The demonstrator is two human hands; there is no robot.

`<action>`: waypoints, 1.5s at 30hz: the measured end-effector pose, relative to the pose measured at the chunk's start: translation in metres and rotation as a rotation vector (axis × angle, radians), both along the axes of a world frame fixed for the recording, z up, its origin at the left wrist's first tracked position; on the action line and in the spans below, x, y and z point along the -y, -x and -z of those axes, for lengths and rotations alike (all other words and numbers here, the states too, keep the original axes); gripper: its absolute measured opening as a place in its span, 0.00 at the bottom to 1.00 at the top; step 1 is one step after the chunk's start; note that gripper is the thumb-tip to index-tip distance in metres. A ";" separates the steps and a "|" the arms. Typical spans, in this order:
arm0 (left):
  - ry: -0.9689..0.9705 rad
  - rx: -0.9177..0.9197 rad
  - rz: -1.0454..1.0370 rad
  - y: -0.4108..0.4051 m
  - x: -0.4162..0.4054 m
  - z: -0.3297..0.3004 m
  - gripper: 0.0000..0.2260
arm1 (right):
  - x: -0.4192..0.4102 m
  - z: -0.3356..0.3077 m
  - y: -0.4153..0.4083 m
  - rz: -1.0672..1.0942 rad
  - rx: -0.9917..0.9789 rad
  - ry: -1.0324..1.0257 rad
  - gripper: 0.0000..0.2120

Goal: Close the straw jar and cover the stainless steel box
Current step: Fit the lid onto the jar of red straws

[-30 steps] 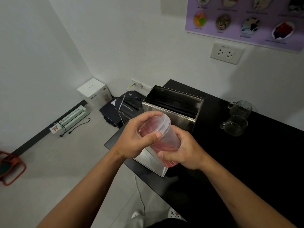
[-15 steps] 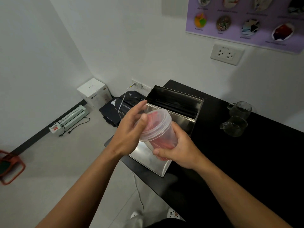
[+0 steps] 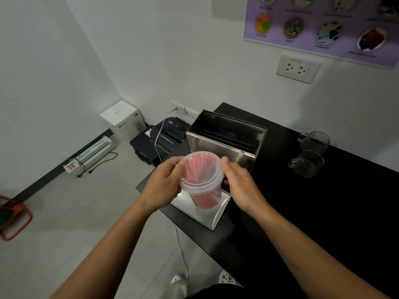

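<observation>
The straw jar (image 3: pixel 201 180) is a clear plastic tub full of red straws, with a translucent lid on its mouth, and its top is tipped toward me. My left hand (image 3: pixel 162 186) grips the lid's left edge and my right hand (image 3: pixel 241 186) grips the right edge, holding the jar above the table's near corner. Behind it stands the stainless steel box (image 3: pixel 218 145), open at the top. Its flat steel cover (image 3: pixel 207 216) lies on the table directly under the jar.
The black table (image 3: pixel 323 212) carries two glass cups (image 3: pixel 308 162) at the right rear. On the floor to the left are a black machine (image 3: pixel 159 143) with a white cable, a white carton (image 3: pixel 123 121), a laminator (image 3: pixel 92 152) and a red stool (image 3: pixel 13 216).
The jar has tipped so its lid faces me. My right hand moved from the jar's body up to the rim, and my left hand shifted from the top to the lid's left side.
</observation>
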State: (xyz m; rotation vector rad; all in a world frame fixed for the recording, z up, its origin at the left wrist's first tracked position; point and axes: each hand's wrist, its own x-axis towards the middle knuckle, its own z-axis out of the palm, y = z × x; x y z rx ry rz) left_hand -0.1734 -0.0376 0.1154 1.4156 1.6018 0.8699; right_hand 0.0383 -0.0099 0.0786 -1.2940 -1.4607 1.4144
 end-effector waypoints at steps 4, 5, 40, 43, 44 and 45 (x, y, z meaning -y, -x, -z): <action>-0.044 -0.042 0.005 -0.009 0.000 0.012 0.15 | -0.002 -0.003 -0.006 0.008 -0.008 -0.008 0.21; -0.053 -0.046 -0.004 -0.011 0.000 0.015 0.15 | -0.001 -0.003 -0.008 0.026 -0.010 -0.001 0.23; 0.194 0.176 0.477 -0.144 -0.025 0.107 0.18 | 0.065 0.044 -0.165 0.488 0.046 0.314 0.07; 0.205 0.177 0.520 -0.151 -0.024 0.115 0.19 | 0.070 0.049 -0.173 0.518 0.065 0.346 0.07; 0.207 0.178 0.529 -0.153 -0.024 0.118 0.19 | 0.071 0.051 -0.176 0.519 0.074 0.355 0.07; 0.210 0.178 0.534 -0.155 -0.024 0.119 0.20 | 0.072 0.052 -0.179 0.517 0.084 0.364 0.07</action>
